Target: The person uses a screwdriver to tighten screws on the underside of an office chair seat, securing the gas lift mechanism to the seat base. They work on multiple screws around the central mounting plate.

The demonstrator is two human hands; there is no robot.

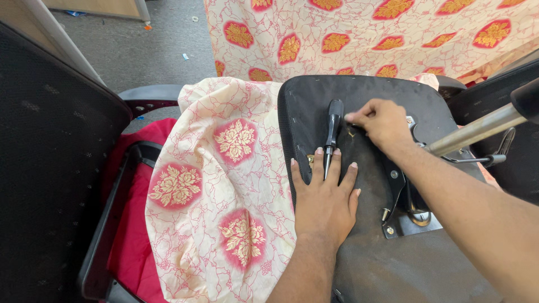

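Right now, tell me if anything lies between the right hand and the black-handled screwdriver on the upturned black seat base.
Nothing visible does. The right hand pinches at the black seat base just beside the black-handled screwdriver; the left hand lies flat, fingers straddling its shaft.

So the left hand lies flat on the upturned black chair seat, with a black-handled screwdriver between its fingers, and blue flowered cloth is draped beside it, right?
Not quite: the head view shows the cloth is cream with red and gold flowers, not blue. The rest holds: the left hand lies flat on the upturned chair seat, the black-handled screwdriver between its fingers.
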